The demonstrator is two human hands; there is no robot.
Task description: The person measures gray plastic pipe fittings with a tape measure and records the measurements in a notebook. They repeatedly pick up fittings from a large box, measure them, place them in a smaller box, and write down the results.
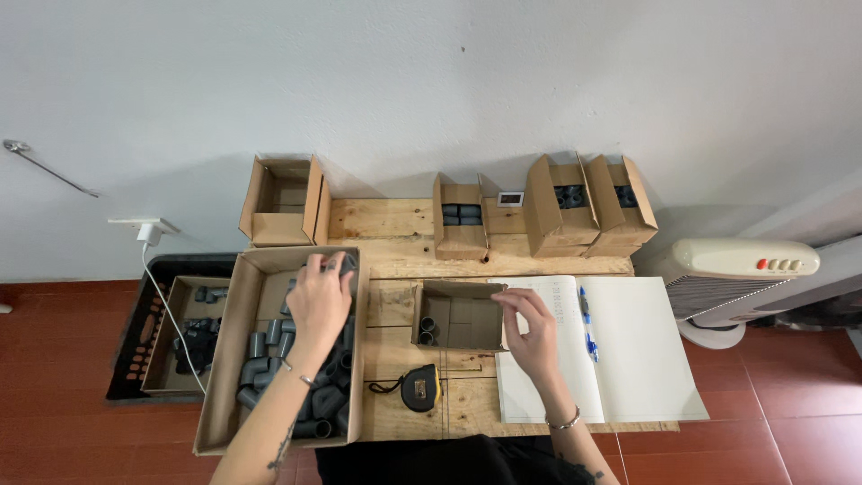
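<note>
Hands work over a wooden surface (395, 220) in the head view. The left hand (319, 301) reaches into a large cardboard box (224, 377) of grey pipe fittings (269, 346), its grip closed on a fitting (346, 261) at the far end of the box. The right hand (530, 328) touches the right rim of a small open box (460, 314), fingers (507, 301) loosely curled, holding nothing. A tape measure (419, 388) lies near that small box, and an open notebook (628, 350) with a blue pen (586, 323) lies to the right.

Single head-worn view, looking steeply down, fairly high above wooden table (395, 220), facing white wall (431, 81)
</note>
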